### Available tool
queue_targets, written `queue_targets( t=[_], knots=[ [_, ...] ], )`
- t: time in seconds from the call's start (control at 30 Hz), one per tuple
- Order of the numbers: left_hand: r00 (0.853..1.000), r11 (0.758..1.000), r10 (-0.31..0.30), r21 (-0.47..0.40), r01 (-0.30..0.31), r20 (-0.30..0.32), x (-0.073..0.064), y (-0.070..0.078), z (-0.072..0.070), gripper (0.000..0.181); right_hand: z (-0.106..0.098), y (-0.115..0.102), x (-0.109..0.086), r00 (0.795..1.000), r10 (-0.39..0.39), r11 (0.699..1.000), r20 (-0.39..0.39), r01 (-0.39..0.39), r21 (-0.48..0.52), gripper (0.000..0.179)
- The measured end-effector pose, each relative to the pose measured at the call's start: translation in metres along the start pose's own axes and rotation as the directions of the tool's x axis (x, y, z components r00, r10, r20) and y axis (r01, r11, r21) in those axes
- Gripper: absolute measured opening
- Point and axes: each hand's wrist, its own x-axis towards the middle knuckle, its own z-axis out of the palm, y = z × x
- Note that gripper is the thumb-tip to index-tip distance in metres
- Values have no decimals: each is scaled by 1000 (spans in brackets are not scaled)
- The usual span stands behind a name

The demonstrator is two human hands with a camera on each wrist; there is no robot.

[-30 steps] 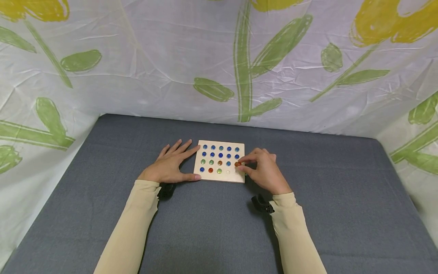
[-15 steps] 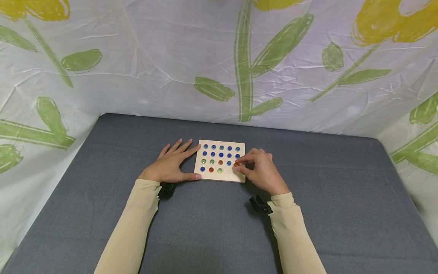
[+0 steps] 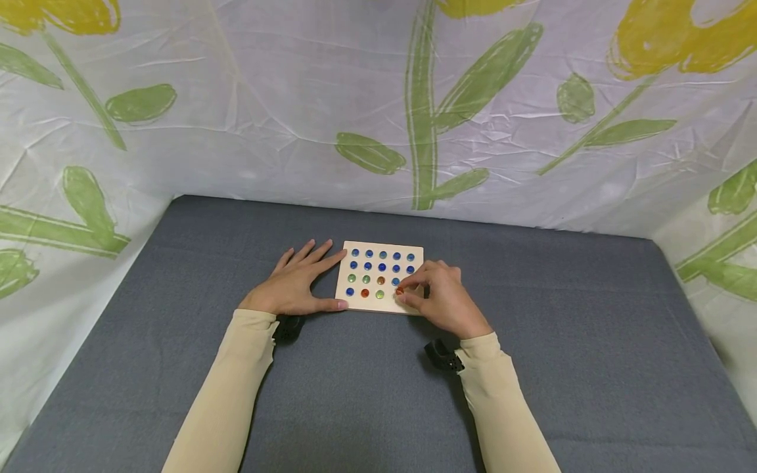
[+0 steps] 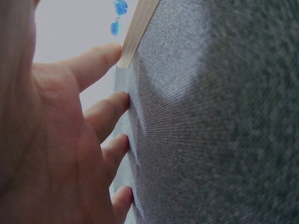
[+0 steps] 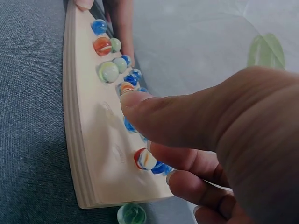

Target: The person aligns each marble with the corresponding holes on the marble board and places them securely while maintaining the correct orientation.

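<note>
A pale wooden board (image 3: 372,303) lies on the table, its round hollows filled with blue, green, orange and red marbles in rows. My left hand (image 3: 294,284) is spread flat at its left side, thumb and index fingertip on the edge. My right hand (image 3: 445,293) pinches an orange marble (image 3: 399,291) between thumb and fingertips, low over the front row's right part. In the right wrist view, two bare hollows (image 5: 117,154) show below the thumb (image 5: 154,112), which partly covers the marbles behind it. The fingers hide the board's right end in the head view.
A green marble (image 5: 131,214) rests on the table just off the board's edge. Dark grey cloth (image 3: 355,394) covers the table. A white sheet with painted flowers (image 3: 266,118) hangs behind and at both sides.
My right hand has moved left and slightly toward the front with the orange marble, from the board's right edge to the front row. My left hand stays put.
</note>
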Motion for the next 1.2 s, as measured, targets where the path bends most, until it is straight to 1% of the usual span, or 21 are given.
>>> queue_targets(
  t=[0.3,0.63,0.8,1.2],
  knots=[
    [1000,1000,-4,4,4,2,0,-1,0,104,6,0,0,1000,-1,1000,8,1,-30,9],
    [1000,1000,-5,6,5,2,-1,0,0,104,13,-4,3,999,50,995,6,-49,-84,10],
    [1000,1000,-3,6,3,2,-1,0,0,104,13,-4,2,999,45,994,0,-45,-104,10],
    [1000,1000,-1,4,1,-2,0,0,0,104,12,-4,3,999,37,994,-4,-37,-106,10]
  ],
)
